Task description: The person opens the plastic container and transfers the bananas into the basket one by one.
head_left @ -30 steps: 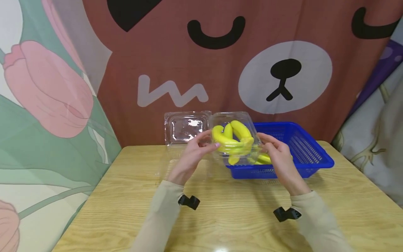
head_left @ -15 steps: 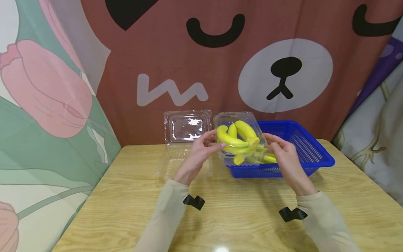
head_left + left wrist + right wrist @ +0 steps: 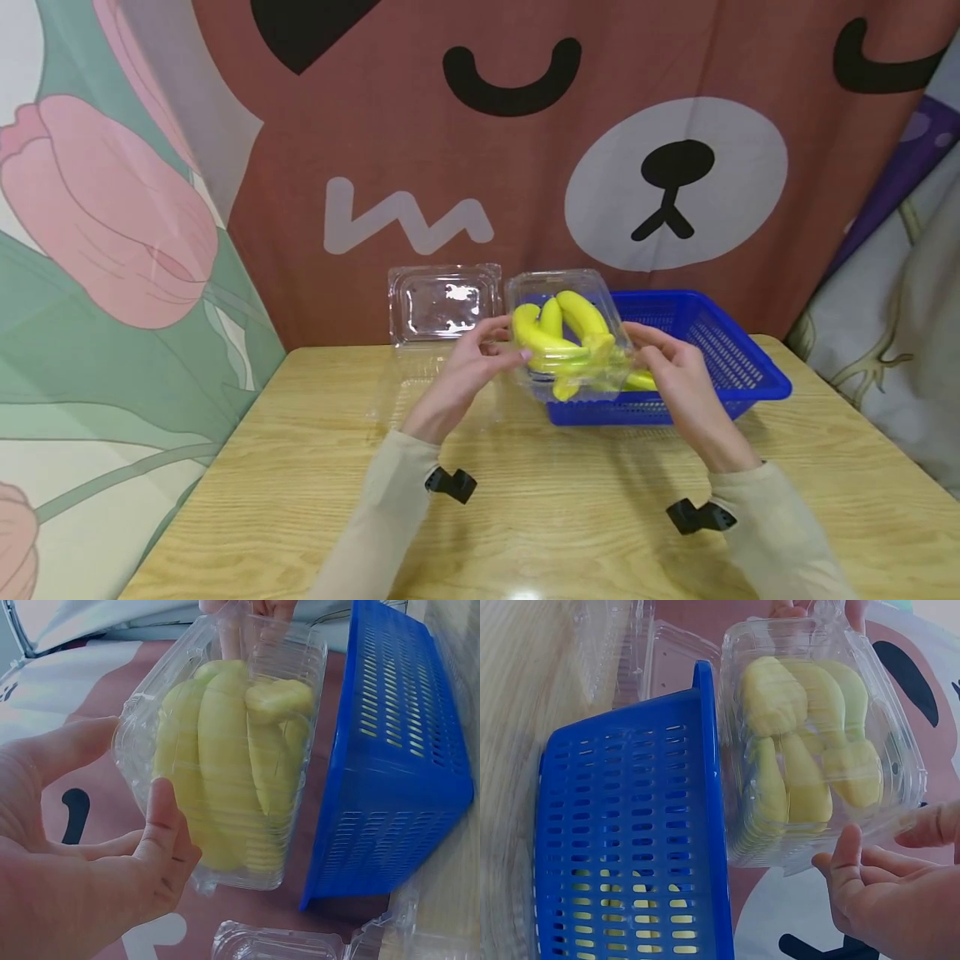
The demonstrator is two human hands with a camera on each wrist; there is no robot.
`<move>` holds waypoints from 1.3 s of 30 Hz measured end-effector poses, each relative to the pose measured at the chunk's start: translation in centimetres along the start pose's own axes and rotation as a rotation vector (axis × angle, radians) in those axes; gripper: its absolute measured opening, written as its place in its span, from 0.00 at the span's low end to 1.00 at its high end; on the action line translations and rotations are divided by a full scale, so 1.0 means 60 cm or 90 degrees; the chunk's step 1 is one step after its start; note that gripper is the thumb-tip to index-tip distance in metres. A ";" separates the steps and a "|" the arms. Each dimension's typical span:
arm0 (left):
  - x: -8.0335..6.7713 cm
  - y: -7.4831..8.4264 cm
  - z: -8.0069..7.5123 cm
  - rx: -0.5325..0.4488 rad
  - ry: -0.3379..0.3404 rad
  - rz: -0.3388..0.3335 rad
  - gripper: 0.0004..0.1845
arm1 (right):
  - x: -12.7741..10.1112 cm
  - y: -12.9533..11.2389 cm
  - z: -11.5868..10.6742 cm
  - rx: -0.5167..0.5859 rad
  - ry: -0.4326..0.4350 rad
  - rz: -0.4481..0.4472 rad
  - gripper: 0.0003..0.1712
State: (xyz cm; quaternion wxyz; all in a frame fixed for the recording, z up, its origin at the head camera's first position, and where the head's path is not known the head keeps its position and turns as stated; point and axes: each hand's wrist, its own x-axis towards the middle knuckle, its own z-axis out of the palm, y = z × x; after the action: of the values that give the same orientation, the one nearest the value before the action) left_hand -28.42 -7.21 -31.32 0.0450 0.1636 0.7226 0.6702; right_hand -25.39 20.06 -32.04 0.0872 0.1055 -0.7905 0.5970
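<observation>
A lidded clear plastic clamshell box point(image 3: 558, 278) with several yellow bananas point(image 3: 537, 335) inside is held up, tilted, in front of the left part of a blue basket point(image 3: 757, 375). My left hand point(image 3: 468, 371) grips its left edge, thumb on the near side. At the opposite edge my right hand point(image 3: 678, 379) pinches the box between thumb and fingers. In the left wrist view the bananas point(image 3: 225, 750) lie close together behind the plastic. The right wrist view shows the box's right edge between the thumb and fingers of the right hand point(image 3: 907, 892).
A second clear clamshell stands open at the back left, its lid point(image 3: 446, 308) raised against the curtain and its base point(image 3: 427, 400) on the wooden table point(image 3: 525, 500). More yellow bananas point(image 3: 640, 381) lie in the basket. A printed curtain point(image 3: 405, 150) hangs right behind the table.
Both hands have carried the box of bananas slightly to the right over the last second, with a small dip down since the middle frame. Their grip looks the same.
</observation>
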 end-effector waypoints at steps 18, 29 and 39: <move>-0.058 0.028 0.002 0.016 -0.082 -0.024 0.47 | -0.067 -0.028 -0.019 -0.054 -0.029 0.011 0.27; -0.102 0.024 0.015 -0.021 -0.150 -0.052 0.52 | -0.123 -0.021 -0.031 -0.059 -0.027 -0.098 0.23; -0.134 0.019 0.041 -0.017 -0.163 -0.048 0.54 | -0.169 0.011 -0.047 -0.081 0.003 -0.073 0.24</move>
State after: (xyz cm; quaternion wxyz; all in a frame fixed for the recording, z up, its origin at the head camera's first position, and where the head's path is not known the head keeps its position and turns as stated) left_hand -19.91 -7.19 -31.70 0.1640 0.2197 0.7077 0.6512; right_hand -15.76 23.56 -34.56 0.1295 0.1430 -0.8193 0.5399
